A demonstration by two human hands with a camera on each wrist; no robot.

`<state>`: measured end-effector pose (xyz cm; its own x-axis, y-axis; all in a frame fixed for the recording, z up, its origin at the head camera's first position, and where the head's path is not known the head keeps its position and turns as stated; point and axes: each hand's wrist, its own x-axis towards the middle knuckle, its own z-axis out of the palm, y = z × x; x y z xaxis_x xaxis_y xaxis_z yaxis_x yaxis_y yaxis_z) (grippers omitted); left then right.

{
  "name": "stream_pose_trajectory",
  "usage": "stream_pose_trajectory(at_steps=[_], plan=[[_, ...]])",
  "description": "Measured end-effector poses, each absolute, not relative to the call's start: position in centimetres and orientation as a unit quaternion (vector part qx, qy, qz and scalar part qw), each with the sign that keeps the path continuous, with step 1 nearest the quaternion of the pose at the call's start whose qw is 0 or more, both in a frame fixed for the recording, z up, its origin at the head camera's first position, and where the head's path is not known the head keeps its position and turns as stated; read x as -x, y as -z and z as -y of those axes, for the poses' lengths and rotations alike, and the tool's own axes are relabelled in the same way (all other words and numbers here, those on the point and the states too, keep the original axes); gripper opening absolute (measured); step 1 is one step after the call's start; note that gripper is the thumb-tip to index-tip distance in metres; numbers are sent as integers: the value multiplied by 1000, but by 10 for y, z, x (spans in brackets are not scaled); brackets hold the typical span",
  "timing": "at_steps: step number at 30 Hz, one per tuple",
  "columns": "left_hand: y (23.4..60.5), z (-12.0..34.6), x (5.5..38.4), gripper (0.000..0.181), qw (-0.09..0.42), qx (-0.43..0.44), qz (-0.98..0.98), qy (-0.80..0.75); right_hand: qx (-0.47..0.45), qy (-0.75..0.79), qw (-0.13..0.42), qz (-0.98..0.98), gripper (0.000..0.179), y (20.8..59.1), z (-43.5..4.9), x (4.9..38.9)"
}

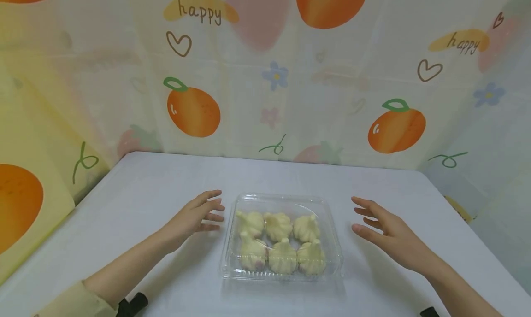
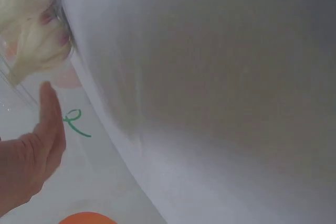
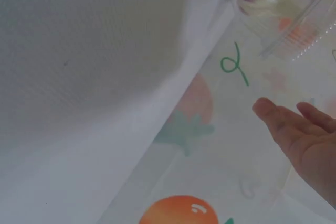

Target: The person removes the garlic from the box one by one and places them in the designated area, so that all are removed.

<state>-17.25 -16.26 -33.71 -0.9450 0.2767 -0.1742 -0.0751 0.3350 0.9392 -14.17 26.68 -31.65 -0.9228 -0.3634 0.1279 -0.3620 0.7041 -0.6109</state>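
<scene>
Clear plastic shows at lower centre of the head frame: a box (image 1: 286, 200) with six pale pleated buns (image 1: 282, 257) inside, resting on the white bench (image 1: 166, 179). From my remote seat I see it between both hands, its wider span running left to right. My left hand (image 1: 194, 218) is nearer, just beside it; my right hand (image 1: 392, 236) stands farther off. Both hold nothing, fingers extended.

Shines as clear plastic on the box (image 1: 335, 261), ribbed along the near edge. Looks pleated and doughy on the buns (image 1: 283, 258). Spreads matt and smooth over the table (image 1: 166, 181), perhaps cloth, though blurred up close. Shows faint creases across the far sheet (image 1: 244, 109).
</scene>
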Motion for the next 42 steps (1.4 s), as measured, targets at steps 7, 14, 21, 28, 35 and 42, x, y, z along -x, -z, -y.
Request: stream_pose_trajectory(at_steps=[7, 14, 21, 28, 35, 42], plan=[[340, 163, 175, 59, 240, -61, -714, -655, 200, 354, 46, -912, 56, 316, -265, 139], [344, 163, 175, 62, 272, -66, -681, -677, 209, 380, 95, -896, 60, 319, -266, 139], [346, 162, 176, 64, 270, -75, -683, -674, 213, 418, 175, -866, 73, 322, -263, 139], [347, 158, 177, 67, 266, -67, -697, -663, 216, 440, 230, -840, 86, 330, -257, 135], [348, 157, 178, 70, 263, -68, -703, -657, 206, 451, 252, -831, 99, 333, -248, 129], [350, 158, 178, 74, 263, -72, -708, -652, 187, 449, 249, -837, 115, 340, -242, 125]])
